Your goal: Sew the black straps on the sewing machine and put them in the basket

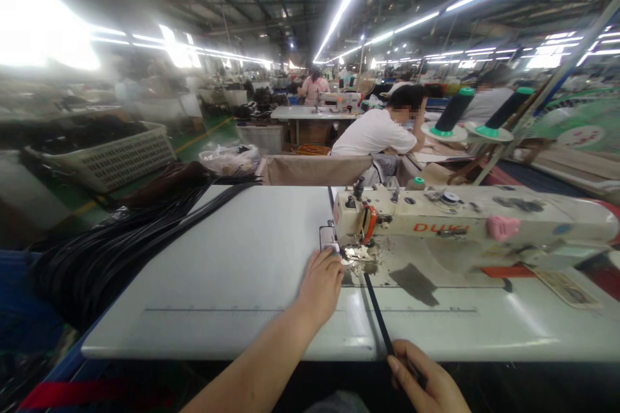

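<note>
Strip [378, 310], thin and black, is lying on a slant, from just right of the lower middle of the frame up to the metal parts [357, 254] under the needle end of your sewing machine [411, 206].

To do this bit well, you should probably be keeping the strip flat and straight, with no twist. Be guiding it softly, not tugging, or the line may be going crooked. Be watching your fingers too, because they are lying very near the metal parts.

Near the middle of the frame, your left hand [323, 284] is resting palm down on the surface [242, 251]. Its fingers are stretching out long, side by side. The view is not showing whether the tips are pressing on anything.

Lower down and more to the right, your right hand [422, 373] is pinching the strip between thumb and fingers, at the surface's near edge.
</note>
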`<state>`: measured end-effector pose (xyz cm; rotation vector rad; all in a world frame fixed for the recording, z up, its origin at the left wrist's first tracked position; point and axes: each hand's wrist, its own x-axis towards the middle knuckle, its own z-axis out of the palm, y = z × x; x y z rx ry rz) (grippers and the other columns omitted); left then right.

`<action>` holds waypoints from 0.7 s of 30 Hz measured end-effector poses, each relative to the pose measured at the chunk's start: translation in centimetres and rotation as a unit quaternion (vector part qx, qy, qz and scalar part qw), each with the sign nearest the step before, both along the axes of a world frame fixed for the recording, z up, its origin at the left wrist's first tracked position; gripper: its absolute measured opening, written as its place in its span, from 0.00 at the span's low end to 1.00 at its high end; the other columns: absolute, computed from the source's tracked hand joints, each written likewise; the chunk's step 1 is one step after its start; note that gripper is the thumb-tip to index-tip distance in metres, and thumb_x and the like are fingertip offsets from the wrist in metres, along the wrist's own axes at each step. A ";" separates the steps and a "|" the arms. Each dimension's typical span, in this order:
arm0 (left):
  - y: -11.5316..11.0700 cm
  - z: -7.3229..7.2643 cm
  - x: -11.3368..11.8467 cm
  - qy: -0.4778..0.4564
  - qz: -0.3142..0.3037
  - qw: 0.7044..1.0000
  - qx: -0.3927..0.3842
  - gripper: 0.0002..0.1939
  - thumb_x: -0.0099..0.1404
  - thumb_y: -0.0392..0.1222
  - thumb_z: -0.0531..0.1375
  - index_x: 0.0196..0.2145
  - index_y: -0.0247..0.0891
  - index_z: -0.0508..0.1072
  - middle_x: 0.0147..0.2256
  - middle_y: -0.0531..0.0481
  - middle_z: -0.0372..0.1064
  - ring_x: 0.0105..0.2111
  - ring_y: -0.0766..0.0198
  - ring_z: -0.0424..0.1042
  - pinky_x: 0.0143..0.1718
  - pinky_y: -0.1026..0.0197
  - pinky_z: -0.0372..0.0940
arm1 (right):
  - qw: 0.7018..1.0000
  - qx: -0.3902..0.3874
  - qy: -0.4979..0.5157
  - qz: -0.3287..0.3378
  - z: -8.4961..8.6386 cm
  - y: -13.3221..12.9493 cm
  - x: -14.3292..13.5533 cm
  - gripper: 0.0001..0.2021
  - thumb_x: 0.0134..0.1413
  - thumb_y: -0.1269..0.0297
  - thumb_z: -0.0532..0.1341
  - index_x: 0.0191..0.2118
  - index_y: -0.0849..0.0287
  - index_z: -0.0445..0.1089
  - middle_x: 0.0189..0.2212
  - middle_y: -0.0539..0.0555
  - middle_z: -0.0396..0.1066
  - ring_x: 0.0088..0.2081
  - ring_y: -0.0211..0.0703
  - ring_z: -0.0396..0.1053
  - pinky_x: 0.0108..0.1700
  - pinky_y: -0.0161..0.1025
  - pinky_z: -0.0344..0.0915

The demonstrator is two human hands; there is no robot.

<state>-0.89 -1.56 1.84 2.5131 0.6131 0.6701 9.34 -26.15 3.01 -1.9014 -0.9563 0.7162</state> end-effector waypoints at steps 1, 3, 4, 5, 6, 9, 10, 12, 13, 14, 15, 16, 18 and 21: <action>0.4 0.0 0.2 -0.011 0.007 1.000 -0.014 0.10 0.71 0.32 0.56 0.46 0.40 0.75 0.55 0.46 0.73 0.65 0.55 0.63 0.71 0.44 0.51 | 1.000 0.002 -0.001 0.000 0.1 0.2 -0.1 0.20 0.61 0.42 0.60 0.40 0.56 0.75 0.26 0.51 0.74 0.31 0.44 0.73 0.37 0.34 0.69; 1.7 0.0 0.9 -0.002 0.026 0.999 -0.043 0.12 0.68 0.31 0.57 0.48 0.39 0.75 0.56 0.44 0.72 0.61 0.56 0.66 0.68 0.49 0.57 | 1.000 0.004 -0.009 0.009 0.3 0.9 -0.3 0.22 0.62 0.43 0.60 0.47 0.57 0.76 0.28 0.52 0.75 0.31 0.45 0.73 0.38 0.35 0.71; 2.6 0.1 1.4 0.013 0.036 0.998 -0.055 0.14 0.68 0.31 0.57 0.50 0.38 0.74 0.56 0.42 0.71 0.60 0.56 0.67 0.66 0.50 0.59 | 1.000 0.006 -0.018 0.014 0.4 1.2 -0.5 0.24 0.62 0.44 0.60 0.52 0.58 0.75 0.29 0.52 0.76 0.31 0.45 0.73 0.39 0.36 0.71; 3.5 0.2 2.0 0.032 0.043 0.997 -0.064 0.15 0.68 0.32 0.57 0.51 0.37 0.74 0.57 0.41 0.70 0.60 0.56 0.68 0.65 0.52 0.61 | 0.999 0.009 -0.029 0.020 0.5 1.6 -0.7 0.26 0.62 0.45 0.59 0.56 0.58 0.73 0.29 0.52 0.76 0.30 0.44 0.74 0.39 0.37 0.72; 4.6 0.4 2.7 0.047 0.046 0.996 -0.068 0.16 0.68 0.33 0.57 0.53 0.36 0.74 0.58 0.40 0.69 0.60 0.55 0.67 0.65 0.52 0.61 | 0.999 0.011 -0.041 0.026 0.7 2.1 -0.9 0.27 0.63 0.46 0.59 0.60 0.59 0.71 0.29 0.52 0.76 0.30 0.44 0.74 0.40 0.37 0.72; 7.5 1.0 4.7 0.069 0.043 0.994 -0.069 0.19 0.68 0.33 0.57 0.56 0.36 0.73 0.61 0.40 0.68 0.64 0.53 0.63 0.68 0.49 0.56 | 0.997 0.013 -0.063 0.037 1.1 3.5 -1.5 0.30 0.65 0.50 0.57 0.67 0.58 0.64 0.32 0.53 0.77 0.34 0.44 0.75 0.44 0.38 0.72; 8.2 1.2 5.3 0.074 0.042 0.994 -0.069 0.20 0.67 0.33 0.58 0.56 0.37 0.73 0.62 0.40 0.67 0.65 0.51 0.61 0.69 0.48 0.54 | 0.997 0.009 -0.064 0.041 1.2 3.9 -1.7 0.29 0.66 0.50 0.56 0.67 0.57 0.65 0.33 0.53 0.78 0.36 0.45 0.76 0.46 0.39 0.72; 9.3 1.5 6.3 0.081 0.039 0.993 -0.070 0.22 0.67 0.35 0.60 0.58 0.37 0.73 0.63 0.40 0.66 0.67 0.49 0.58 0.70 0.47 0.51 | 0.997 -0.008 -0.061 0.046 1.4 4.8 -1.8 0.27 0.66 0.52 0.55 0.65 0.57 0.68 0.38 0.57 0.80 0.41 0.49 0.77 0.50 0.41 0.71; 9.6 1.7 6.7 0.082 0.037 0.994 -0.069 0.23 0.67 0.37 0.60 0.59 0.38 0.72 0.64 0.41 0.65 0.68 0.49 0.57 0.70 0.47 0.50 | 0.997 -0.019 -0.060 0.047 1.5 5.3 -1.8 0.27 0.65 0.52 0.55 0.65 0.58 0.69 0.41 0.58 0.80 0.44 0.51 0.78 0.53 0.43 0.71; 9.8 1.8 7.1 0.082 0.035 0.994 -0.069 0.24 0.67 0.39 0.62 0.60 0.39 0.71 0.64 0.41 0.65 0.68 0.48 0.56 0.70 0.47 0.49 | 0.997 -0.030 -0.060 0.047 1.6 5.7 -1.8 0.27 0.65 0.53 0.54 0.64 0.59 0.69 0.44 0.60 0.80 0.47 0.52 0.77 0.54 0.44 0.70; 10.0 1.8 7.4 0.082 0.033 0.994 -0.069 0.25 0.66 0.41 0.63 0.61 0.39 0.71 0.64 0.41 0.65 0.68 0.48 0.56 0.70 0.47 0.49 | 0.996 -0.040 -0.061 0.045 1.7 6.1 -1.7 0.27 0.65 0.54 0.54 0.65 0.59 0.69 0.47 0.61 0.80 0.50 0.53 0.77 0.56 0.45 0.69; 10.1 1.9 7.6 0.081 0.033 0.994 -0.069 0.27 0.66 0.42 0.64 0.61 0.40 0.70 0.64 0.41 0.66 0.68 0.47 0.57 0.70 0.47 0.49 | 0.996 -0.047 -0.063 0.042 1.7 6.4 -1.6 0.28 0.64 0.55 0.54 0.65 0.59 0.68 0.49 0.61 0.80 0.52 0.54 0.76 0.57 0.45 0.68; 10.3 2.0 8.0 0.080 0.036 0.994 -0.071 0.29 0.64 0.44 0.66 0.62 0.39 0.70 0.63 0.40 0.66 0.66 0.46 0.59 0.69 0.47 0.50 | 0.996 -0.057 -0.066 0.034 1.9 7.0 -1.4 0.27 0.64 0.56 0.54 0.65 0.59 0.68 0.51 0.61 0.79 0.54 0.54 0.76 0.58 0.46 0.68; 10.6 2.0 8.2 0.077 0.047 0.993 -0.070 0.31 0.63 0.44 0.68 0.62 0.38 0.70 0.62 0.38 0.67 0.65 0.47 0.61 0.68 0.48 0.52 | 0.995 -0.064 -0.070 0.027 1.9 7.5 -1.2 0.27 0.63 0.57 0.54 0.65 0.61 0.69 0.52 0.63 0.79 0.54 0.55 0.76 0.57 0.47 0.68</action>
